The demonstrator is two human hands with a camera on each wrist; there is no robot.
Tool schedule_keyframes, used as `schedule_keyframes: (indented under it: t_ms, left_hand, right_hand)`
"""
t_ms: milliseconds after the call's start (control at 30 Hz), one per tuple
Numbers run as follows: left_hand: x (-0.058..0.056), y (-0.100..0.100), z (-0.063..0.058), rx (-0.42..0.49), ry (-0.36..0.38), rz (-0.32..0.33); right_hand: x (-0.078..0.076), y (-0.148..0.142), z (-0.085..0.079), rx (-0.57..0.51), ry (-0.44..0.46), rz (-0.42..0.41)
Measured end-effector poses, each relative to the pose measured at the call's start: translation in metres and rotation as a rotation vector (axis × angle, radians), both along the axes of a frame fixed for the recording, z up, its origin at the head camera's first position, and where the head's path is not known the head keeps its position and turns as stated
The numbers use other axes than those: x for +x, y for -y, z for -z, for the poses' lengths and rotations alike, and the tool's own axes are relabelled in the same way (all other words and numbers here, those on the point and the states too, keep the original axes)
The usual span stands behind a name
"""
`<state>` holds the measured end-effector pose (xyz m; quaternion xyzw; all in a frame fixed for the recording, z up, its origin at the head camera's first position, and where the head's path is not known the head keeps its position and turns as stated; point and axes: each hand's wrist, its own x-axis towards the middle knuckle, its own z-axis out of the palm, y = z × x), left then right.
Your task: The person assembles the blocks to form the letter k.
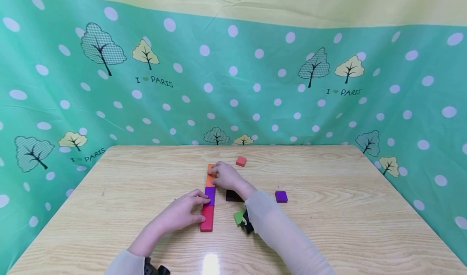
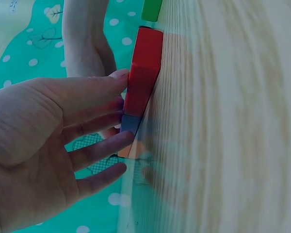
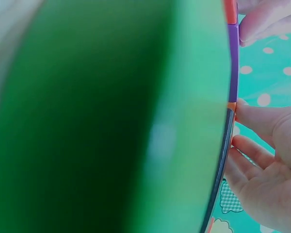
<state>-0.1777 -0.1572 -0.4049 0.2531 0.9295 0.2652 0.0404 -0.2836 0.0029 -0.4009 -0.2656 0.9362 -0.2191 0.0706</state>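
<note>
A row of blocks lies on the table: a red block (image 1: 206, 219) nearest, a purple block (image 1: 209, 195) in the middle, an orange block (image 1: 210, 179) farthest. My left hand (image 1: 182, 211) is at the row's left side, thumb against the red block and fingertips by the purple one, its fingers loosely spread. From the right, my right hand (image 1: 227, 175) reaches to the orange block, thumb and fingertips touching it. In the right wrist view, a dark block (image 3: 220, 167) hides part of the orange block near these fingertips.
Right of the row lie a black block (image 1: 232, 196) and a green block (image 1: 238, 217), both partly covered by the right arm. A small coral block (image 1: 241, 161) lies farther back, a purple square block (image 1: 281, 197) to the right. A patterned curtain (image 1: 233, 84) surrounds the wooden table.
</note>
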Motion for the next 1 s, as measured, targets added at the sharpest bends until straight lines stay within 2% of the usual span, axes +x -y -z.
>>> schedule_keyframes:
  t_ms: [333, 533, 1000]
  left_hand:
    - [0.0003, 0.0001, 0.0001, 0.016, 0.013, -0.021]
    - [-0.0001, 0.0, 0.0005, 0.01, -0.002, -0.006]
    - [0.0029, -0.0007, -0.0029, -0.049, -0.04, 0.008]
  right_hand:
    - [-0.001, 0.0002, 0.0017, -0.009, 0.001, 0.004]
    - [-0.0008, 0.0005, 0.0018, -0.008, -0.007, 0.001]
    - [0.0054, -0.0004, -0.0003, 0.018, -0.014, -0.013]
